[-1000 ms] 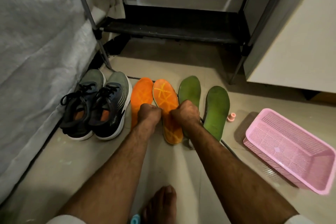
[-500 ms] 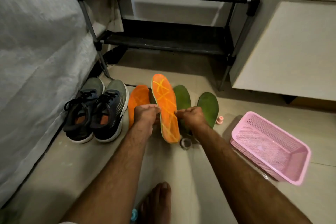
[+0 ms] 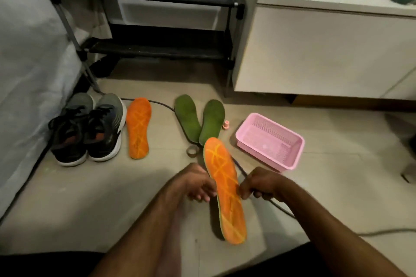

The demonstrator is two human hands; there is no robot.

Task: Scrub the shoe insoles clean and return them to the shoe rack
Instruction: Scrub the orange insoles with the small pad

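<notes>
The orange foam insole with a yellow criss-cross pattern [image 3: 226, 189] is off the floor in the near middle of the scene, held between both hands, toe end pointing away and heel end nearest the person. The left hand [image 3: 193, 183] is at its left edge with the fingers [image 3: 202, 195] curled in against the insole, though how firm that hold is cannot be told. The right hand [image 3: 262, 184] pinches the right edge at about mid-length, its fingers closed together on the foam.

Its mate, a second orange patterned insole [image 3: 137, 128], lies flat on the floor [image 3: 67, 198] farther off to the left, just beside a pair of grey and black running shoes [image 3: 90, 128]. Two green insoles [image 3: 199, 118] lie side by side beyond the held one, heels nearly touching. A pink perforated plastic basket [image 3: 270, 140] sits to the right of them, and the black two-tier shoe rack [image 3: 153, 20] stands at the far side with bare shelves.

This looks like the start of the work: one insole picked up for cleaning, none returned to the rack. No brush, cloth or water shows near the hands, so the next move probably calls for carrying the insole, perhaps in the basket, to wherever it can be scrubbed. The foam is thin and will flex, so supporting it along both edges should keep it from folding.
</notes>
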